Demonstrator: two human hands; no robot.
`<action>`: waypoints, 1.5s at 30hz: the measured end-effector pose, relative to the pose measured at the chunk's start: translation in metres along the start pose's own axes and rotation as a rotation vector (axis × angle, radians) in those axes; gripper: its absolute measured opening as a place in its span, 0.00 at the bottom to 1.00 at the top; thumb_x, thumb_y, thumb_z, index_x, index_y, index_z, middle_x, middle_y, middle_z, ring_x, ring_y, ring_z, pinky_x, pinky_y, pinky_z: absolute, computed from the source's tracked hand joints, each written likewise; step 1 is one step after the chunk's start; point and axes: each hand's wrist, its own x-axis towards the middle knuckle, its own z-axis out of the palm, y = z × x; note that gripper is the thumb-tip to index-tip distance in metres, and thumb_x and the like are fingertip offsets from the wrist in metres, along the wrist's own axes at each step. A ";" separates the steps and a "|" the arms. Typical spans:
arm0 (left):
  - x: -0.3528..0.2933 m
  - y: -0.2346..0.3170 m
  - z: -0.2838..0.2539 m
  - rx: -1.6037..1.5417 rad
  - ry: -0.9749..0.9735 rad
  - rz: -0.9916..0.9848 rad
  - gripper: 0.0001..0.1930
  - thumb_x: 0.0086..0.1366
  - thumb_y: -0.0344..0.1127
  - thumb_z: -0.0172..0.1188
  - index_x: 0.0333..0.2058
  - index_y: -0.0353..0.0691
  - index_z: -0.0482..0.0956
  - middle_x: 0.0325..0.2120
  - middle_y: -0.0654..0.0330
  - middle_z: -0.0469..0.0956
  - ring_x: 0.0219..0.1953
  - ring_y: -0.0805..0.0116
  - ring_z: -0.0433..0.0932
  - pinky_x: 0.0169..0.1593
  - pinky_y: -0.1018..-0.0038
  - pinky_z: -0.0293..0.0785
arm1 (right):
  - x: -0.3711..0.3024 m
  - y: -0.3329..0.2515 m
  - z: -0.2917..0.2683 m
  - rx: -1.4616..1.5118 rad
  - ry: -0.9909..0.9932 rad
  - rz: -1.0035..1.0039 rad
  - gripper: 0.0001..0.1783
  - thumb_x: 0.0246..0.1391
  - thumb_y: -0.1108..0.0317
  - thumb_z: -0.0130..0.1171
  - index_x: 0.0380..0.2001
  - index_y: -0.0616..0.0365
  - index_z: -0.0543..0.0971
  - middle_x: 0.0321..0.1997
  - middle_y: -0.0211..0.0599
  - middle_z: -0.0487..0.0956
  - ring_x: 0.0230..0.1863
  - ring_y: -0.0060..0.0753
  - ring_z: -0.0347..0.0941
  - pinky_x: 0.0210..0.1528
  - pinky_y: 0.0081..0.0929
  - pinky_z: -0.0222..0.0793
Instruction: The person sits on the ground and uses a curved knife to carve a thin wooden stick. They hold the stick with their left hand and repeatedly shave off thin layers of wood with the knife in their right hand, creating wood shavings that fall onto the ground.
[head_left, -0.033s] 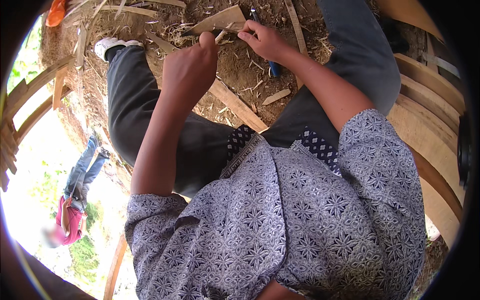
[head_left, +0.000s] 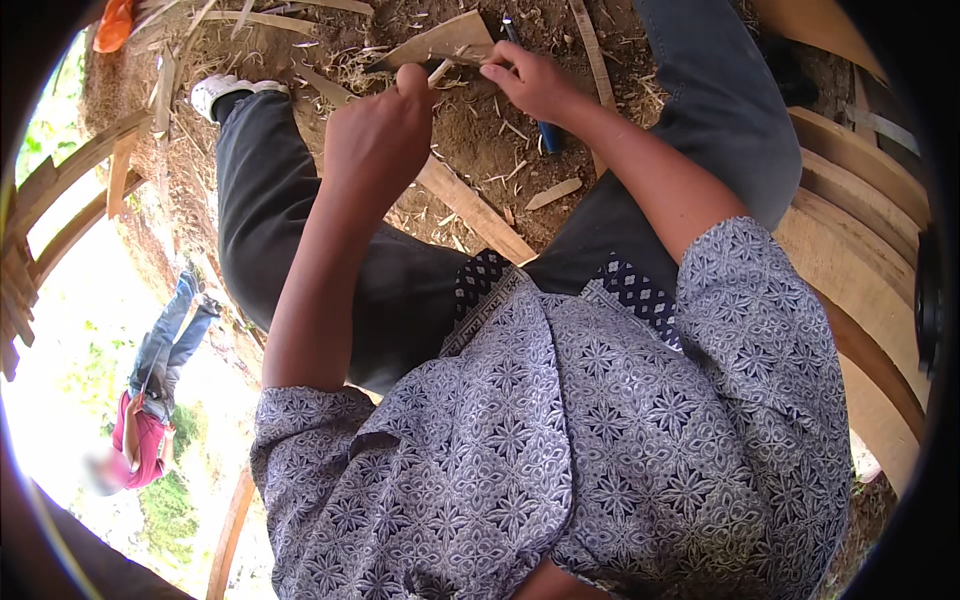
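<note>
Outdoors, on bare earth (head_left: 478,135) strewn with shavings. Left hand (head_left: 376,135) curled into a fist, its grip together; what it clamps on is hidden, cannot tell. Pale sliver (head_left: 440,72) just beside the left thumb, between both hands. Right hand (head_left: 535,85) opposite, thumb and fingertip close at the far end of the gap; cannot tell whether that grip clamps anything. Triangular board (head_left: 435,40) lies beyond. Blue-and-black tool (head_left: 549,138) on the ground, partly under the right hand. Long plank (head_left: 470,208) between the legs; small offcut (head_left: 553,193) near it. Another person (head_left: 150,435) well apart, at left.
</note>
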 end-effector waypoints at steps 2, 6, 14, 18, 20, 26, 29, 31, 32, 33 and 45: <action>-0.004 0.002 0.003 -0.006 -0.025 -0.038 0.09 0.73 0.38 0.49 0.36 0.40 0.64 0.14 0.52 0.77 0.19 0.47 0.79 0.23 0.53 0.73 | -0.012 0.031 -0.009 -0.055 0.025 0.052 0.15 0.68 0.52 0.55 0.43 0.52 0.76 0.26 0.35 0.74 0.30 0.31 0.74 0.36 0.36 0.69; -0.005 -0.003 0.006 0.005 -0.032 -0.054 0.09 0.73 0.38 0.49 0.36 0.40 0.64 0.15 0.51 0.77 0.20 0.46 0.79 0.24 0.52 0.73 | -0.018 0.049 -0.020 -0.054 0.045 0.093 0.16 0.69 0.50 0.54 0.44 0.52 0.77 0.25 0.33 0.73 0.29 0.29 0.72 0.36 0.34 0.68; -0.001 0.005 0.002 -0.046 0.006 -0.005 0.09 0.72 0.37 0.50 0.36 0.40 0.64 0.14 0.51 0.77 0.19 0.46 0.79 0.23 0.53 0.73 | -0.012 -0.021 0.009 0.105 0.023 -0.016 0.17 0.69 0.49 0.54 0.43 0.52 0.76 0.21 0.29 0.68 0.24 0.22 0.65 0.30 0.30 0.62; -0.004 0.005 0.003 -0.035 -0.024 -0.013 0.08 0.72 0.37 0.50 0.36 0.40 0.64 0.14 0.51 0.77 0.19 0.46 0.79 0.23 0.53 0.73 | -0.006 -0.004 0.010 0.091 0.012 -0.046 0.17 0.68 0.50 0.56 0.43 0.53 0.76 0.22 0.30 0.69 0.24 0.24 0.66 0.30 0.32 0.63; -0.004 0.006 0.004 -0.033 -0.034 -0.019 0.08 0.72 0.37 0.49 0.37 0.40 0.64 0.15 0.51 0.77 0.19 0.46 0.79 0.23 0.52 0.73 | -0.005 0.003 0.010 0.104 0.001 -0.045 0.16 0.68 0.51 0.56 0.42 0.53 0.75 0.22 0.32 0.70 0.25 0.26 0.67 0.31 0.33 0.64; -0.004 -0.007 0.003 0.009 -0.077 -0.116 0.08 0.73 0.39 0.48 0.40 0.41 0.65 0.17 0.48 0.78 0.23 0.42 0.80 0.27 0.49 0.74 | -0.021 0.051 -0.005 -0.062 0.074 0.136 0.15 0.68 0.52 0.55 0.43 0.53 0.75 0.25 0.34 0.72 0.27 0.30 0.70 0.34 0.35 0.67; -0.007 -0.010 0.005 -0.007 -0.066 -0.122 0.09 0.74 0.40 0.48 0.41 0.41 0.66 0.18 0.48 0.79 0.24 0.41 0.80 0.28 0.49 0.74 | -0.020 0.042 -0.016 -0.046 0.037 0.075 0.16 0.69 0.52 0.54 0.44 0.53 0.76 0.26 0.32 0.72 0.28 0.29 0.71 0.35 0.35 0.67; -0.007 -0.009 0.007 -0.003 -0.055 -0.104 0.09 0.73 0.41 0.49 0.41 0.41 0.66 0.18 0.48 0.79 0.23 0.41 0.80 0.28 0.49 0.74 | -0.015 0.028 -0.006 -0.003 0.011 0.054 0.16 0.69 0.51 0.54 0.43 0.53 0.76 0.23 0.28 0.70 0.25 0.22 0.67 0.30 0.32 0.63; -0.006 -0.007 0.007 -0.013 -0.051 -0.095 0.09 0.73 0.41 0.49 0.40 0.41 0.66 0.18 0.48 0.79 0.23 0.42 0.80 0.28 0.49 0.74 | -0.014 0.009 -0.005 0.054 -0.023 0.027 0.16 0.69 0.51 0.55 0.43 0.53 0.76 0.22 0.27 0.69 0.24 0.21 0.66 0.29 0.31 0.62; -0.005 -0.005 0.005 -0.022 -0.048 -0.083 0.10 0.73 0.41 0.49 0.40 0.41 0.66 0.17 0.48 0.78 0.23 0.42 0.80 0.27 0.49 0.74 | -0.014 -0.006 -0.001 0.113 -0.055 0.003 0.16 0.69 0.51 0.55 0.43 0.53 0.76 0.21 0.26 0.68 0.23 0.19 0.64 0.27 0.30 0.60; -0.002 -0.003 0.003 -0.038 -0.014 -0.047 0.09 0.74 0.39 0.49 0.37 0.40 0.64 0.16 0.49 0.77 0.21 0.43 0.80 0.25 0.51 0.73 | -0.005 0.048 -0.003 -0.086 0.091 0.169 0.17 0.68 0.49 0.53 0.43 0.50 0.76 0.29 0.36 0.80 0.32 0.35 0.81 0.36 0.36 0.73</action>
